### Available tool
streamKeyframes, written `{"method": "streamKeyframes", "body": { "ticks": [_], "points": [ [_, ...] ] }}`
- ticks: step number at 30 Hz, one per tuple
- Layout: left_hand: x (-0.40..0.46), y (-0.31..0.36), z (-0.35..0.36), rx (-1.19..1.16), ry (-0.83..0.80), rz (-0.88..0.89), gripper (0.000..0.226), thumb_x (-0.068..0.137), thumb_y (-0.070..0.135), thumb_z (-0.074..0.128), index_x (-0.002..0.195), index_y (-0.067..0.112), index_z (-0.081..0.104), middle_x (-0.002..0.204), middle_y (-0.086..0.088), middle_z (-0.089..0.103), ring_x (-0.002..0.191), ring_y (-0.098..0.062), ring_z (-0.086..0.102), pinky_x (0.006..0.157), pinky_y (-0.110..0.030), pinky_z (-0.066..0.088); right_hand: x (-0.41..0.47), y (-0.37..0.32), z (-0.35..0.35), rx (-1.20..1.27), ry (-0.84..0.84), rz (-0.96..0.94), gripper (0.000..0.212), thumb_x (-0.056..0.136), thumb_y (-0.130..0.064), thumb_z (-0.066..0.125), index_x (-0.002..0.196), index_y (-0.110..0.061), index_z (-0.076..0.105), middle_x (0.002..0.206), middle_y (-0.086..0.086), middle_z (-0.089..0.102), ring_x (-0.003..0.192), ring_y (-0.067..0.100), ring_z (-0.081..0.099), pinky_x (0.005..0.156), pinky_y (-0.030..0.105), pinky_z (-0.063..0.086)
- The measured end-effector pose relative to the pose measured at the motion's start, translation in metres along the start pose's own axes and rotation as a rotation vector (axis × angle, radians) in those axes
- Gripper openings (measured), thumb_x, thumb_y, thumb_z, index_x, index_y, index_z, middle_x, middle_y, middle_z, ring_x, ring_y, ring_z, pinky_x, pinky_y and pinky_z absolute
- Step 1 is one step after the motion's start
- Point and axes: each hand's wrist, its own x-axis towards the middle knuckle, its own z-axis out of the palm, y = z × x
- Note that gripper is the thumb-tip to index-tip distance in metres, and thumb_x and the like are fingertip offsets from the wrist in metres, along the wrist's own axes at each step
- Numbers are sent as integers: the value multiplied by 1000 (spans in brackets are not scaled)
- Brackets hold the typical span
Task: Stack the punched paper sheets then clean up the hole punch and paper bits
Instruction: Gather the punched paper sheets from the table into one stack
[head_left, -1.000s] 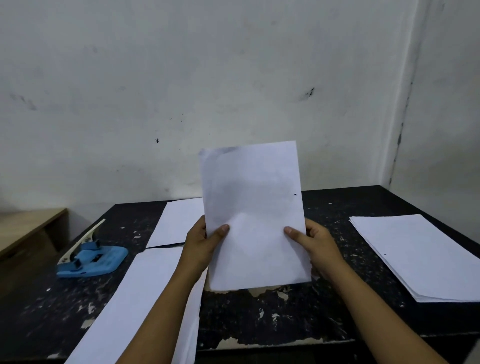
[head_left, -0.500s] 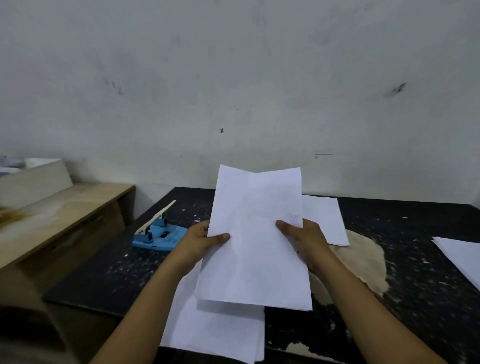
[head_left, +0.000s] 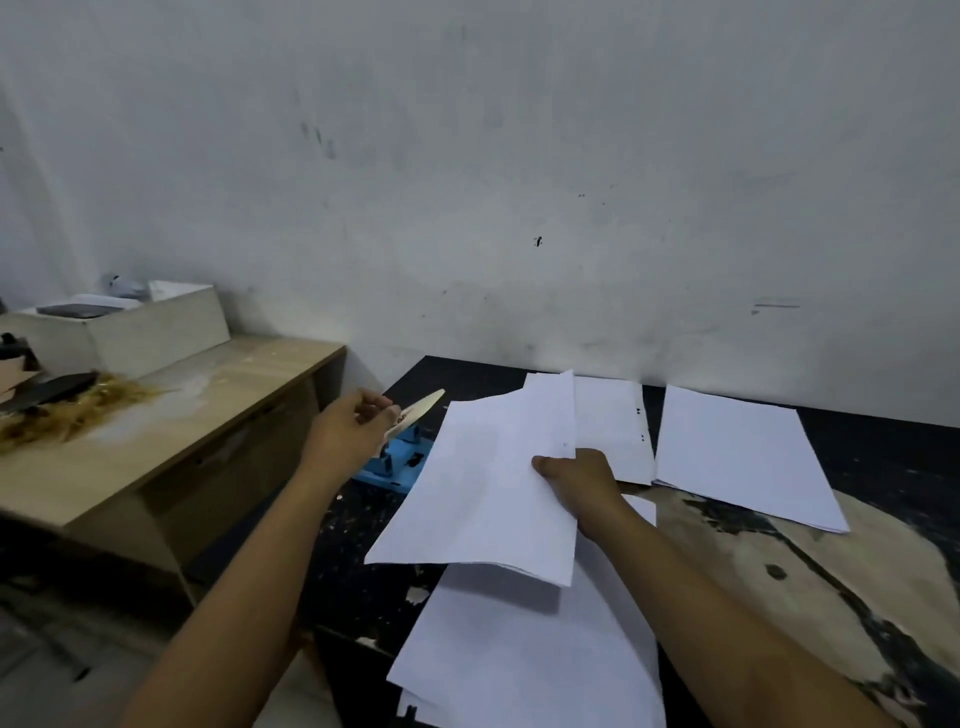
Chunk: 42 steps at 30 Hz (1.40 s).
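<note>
My right hand (head_left: 582, 478) pinches a few white sheets (head_left: 483, 483) by their right edge and holds them tilted above the black table (head_left: 353, 551). Under them, at the near edge, lies a stack of paper (head_left: 519, 654). A sheet with punched holes (head_left: 613, 431) and another stack (head_left: 737, 457) lie by the wall. The blue hole punch (head_left: 400, 462) stands left of the held sheets, its cream lever (head_left: 423, 408) raised. My left hand (head_left: 348, 431) is at the lever with its fingers curled; whether it grips the lever is unclear. Small paper bits (head_left: 415, 592) dot the tabletop.
A lower wooden bench (head_left: 182, 415) adjoins the table on the left, carrying a pale box (head_left: 145, 332), dark items and brownish debris. The grey wall runs right behind the table. A large worn pale patch (head_left: 769, 561) covers the table's right part.
My left hand has let go of the held sheets and moved left to the punch lever. My right hand alone now holds the sheets, lower and tilted. The view has swung left.
</note>
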Motion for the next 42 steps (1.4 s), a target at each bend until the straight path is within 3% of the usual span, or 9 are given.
{"method": "streamKeyframes", "body": {
  "ticks": [3,5,10,21,24,31,38,42],
  "points": [
    [10,-15,4,42,-106,-38,16,89,42,66,96,28,66,96,9,67,89,-10,63,72,-25,49,10,7,21,-28,5,26,7,85,-9,71,87,-12,65,91,6,69,89,32,67,86,42,57],
    [14,-23,7,68,-124,-51,17,88,44,67,97,29,66,99,10,67,94,-11,63,82,-29,51,16,11,32,-36,13,36,11,83,-8,70,78,-15,64,85,5,67,88,33,67,87,44,57],
    [18,-28,11,128,-111,-27,20,90,42,65,104,28,66,107,7,66,98,-13,62,87,-31,49,23,19,51,-23,18,75,6,82,-8,70,86,-9,66,90,10,69,92,34,68,89,46,57],
    [24,-29,8,195,-109,-2,34,95,45,56,118,22,66,112,-2,68,93,-18,63,80,-31,51,25,24,72,58,53,132,16,78,-11,70,93,-5,66,95,13,71,89,34,69,87,47,58],
    [25,-28,8,204,-115,-2,34,95,45,55,117,22,67,110,-1,68,92,-16,62,80,-30,50,24,21,71,84,61,128,10,78,-10,69,87,-8,65,94,14,71,89,34,70,86,48,58],
    [28,-25,7,251,-131,19,38,98,46,49,116,18,67,97,-1,67,82,-13,60,68,-24,45,23,23,74,78,51,130,17,77,-12,67,94,-8,69,97,12,72,89,32,70,86,47,59],
    [39,6,17,356,-105,97,41,98,49,47,116,15,61,104,1,61,89,-14,56,76,-28,41,20,21,74,59,61,127,14,79,-11,61,91,-10,66,91,10,71,86,31,70,80,40,60],
    [51,31,33,277,-162,196,40,96,53,48,114,21,62,102,6,60,94,-14,59,80,-28,44,20,22,73,40,41,105,10,78,-12,61,88,-14,64,94,9,71,87,31,70,84,46,60]
  ]
}}
